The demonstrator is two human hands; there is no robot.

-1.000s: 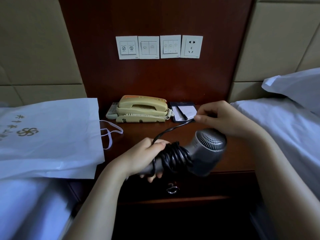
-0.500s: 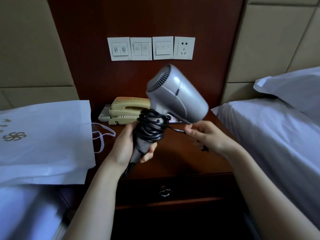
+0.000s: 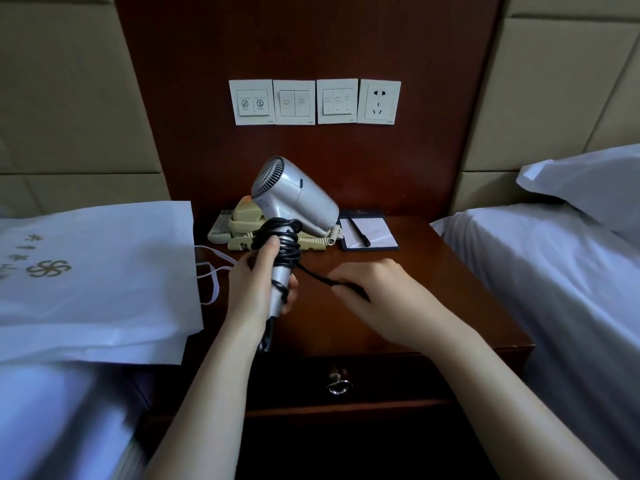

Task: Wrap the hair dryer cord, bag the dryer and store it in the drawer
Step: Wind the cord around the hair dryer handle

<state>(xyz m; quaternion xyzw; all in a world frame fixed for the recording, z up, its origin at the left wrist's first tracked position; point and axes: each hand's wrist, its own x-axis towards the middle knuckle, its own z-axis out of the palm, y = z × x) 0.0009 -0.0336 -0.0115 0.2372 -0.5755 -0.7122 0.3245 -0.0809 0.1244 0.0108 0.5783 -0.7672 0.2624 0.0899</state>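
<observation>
- Your left hand (image 3: 256, 289) grips the hair dryer (image 3: 298, 199) by its handle, thumb over the coiled cord (image 3: 280, 244).
- Your right hand (image 3: 377, 292) pinches the cord's loose tail, just right of the handle.
- The handle stands nearly upright between your hands. The short tail slants down from the coil to your right hand, so that hand likely carries the last turn.
- The bag (image 3: 97, 271) lies left of your left hand.

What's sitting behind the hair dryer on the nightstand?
A cream telephone, its coiled cord showing, with a remote control beside it. The hair dryer covers most of the phone's top, so the handset cannot be seen.
</observation>
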